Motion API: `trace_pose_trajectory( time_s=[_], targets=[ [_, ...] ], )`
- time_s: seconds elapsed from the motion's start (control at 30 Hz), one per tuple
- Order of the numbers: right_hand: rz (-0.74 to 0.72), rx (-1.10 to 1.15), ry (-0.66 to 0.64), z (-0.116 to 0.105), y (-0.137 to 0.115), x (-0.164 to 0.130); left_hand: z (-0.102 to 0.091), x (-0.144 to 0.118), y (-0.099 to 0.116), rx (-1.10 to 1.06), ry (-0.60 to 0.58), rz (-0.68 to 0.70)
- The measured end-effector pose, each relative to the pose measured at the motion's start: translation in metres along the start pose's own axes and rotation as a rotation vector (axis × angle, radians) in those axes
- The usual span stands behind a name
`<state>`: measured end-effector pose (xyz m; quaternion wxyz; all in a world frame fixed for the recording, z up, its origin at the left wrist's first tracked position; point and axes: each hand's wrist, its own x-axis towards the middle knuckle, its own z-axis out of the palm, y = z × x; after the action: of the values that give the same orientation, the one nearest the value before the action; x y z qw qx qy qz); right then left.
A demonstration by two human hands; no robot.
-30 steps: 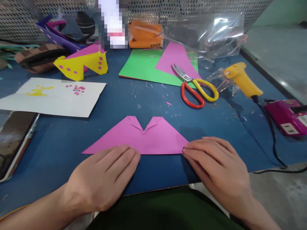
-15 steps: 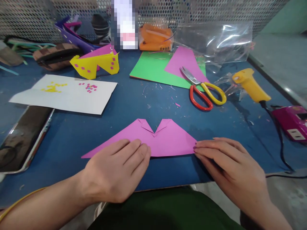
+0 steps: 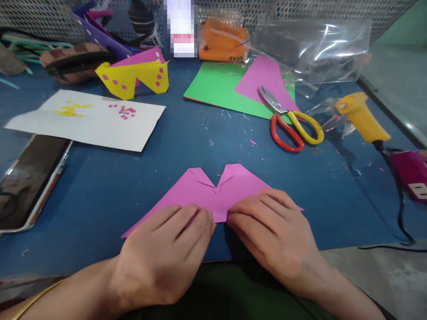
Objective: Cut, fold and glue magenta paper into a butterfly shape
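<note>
A person's left hand (image 3: 167, 253) and right hand (image 3: 271, 235) are pressing flat on the near edge of a folded pink paper (image 3: 213, 189) lying on a blue mat (image 3: 100, 195) close to the person. The fingers of both hands are lying extended and close together, fingertips nearly meeting at the middle of the paper's lower edge, gripping nothing. Beyond the paper, scissors (image 3: 290, 122) are resting partly on a green sheet (image 3: 213, 86), a yellow glue gun (image 3: 362, 116) is lying to the right, and a white sheet (image 3: 86, 120) and a phone (image 3: 28, 178) are sitting to the left.
</note>
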<state>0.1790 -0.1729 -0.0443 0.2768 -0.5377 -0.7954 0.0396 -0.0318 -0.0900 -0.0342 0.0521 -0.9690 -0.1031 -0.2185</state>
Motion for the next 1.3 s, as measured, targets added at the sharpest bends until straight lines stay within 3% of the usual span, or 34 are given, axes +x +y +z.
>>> trace_pose_trajectory(
  time_s=[0.37,0.73,1.1,1.3],
  targets=[
    [0.022,0.007,-0.002,0.001,0.001,0.0,0.005,-0.003,0.004,-0.088,0.033,-0.119],
    [0.209,0.169,-0.02,-0.001,0.0,0.006,0.008,0.005,0.001,-0.251,0.01,-0.303],
    [0.304,0.113,-0.01,0.004,-0.007,0.007,0.011,0.011,-0.002,-0.264,-0.056,-0.325],
    [0.317,0.076,-0.023,0.003,-0.009,0.01,0.009,0.014,0.001,-0.327,-0.044,-0.484]
  ],
)
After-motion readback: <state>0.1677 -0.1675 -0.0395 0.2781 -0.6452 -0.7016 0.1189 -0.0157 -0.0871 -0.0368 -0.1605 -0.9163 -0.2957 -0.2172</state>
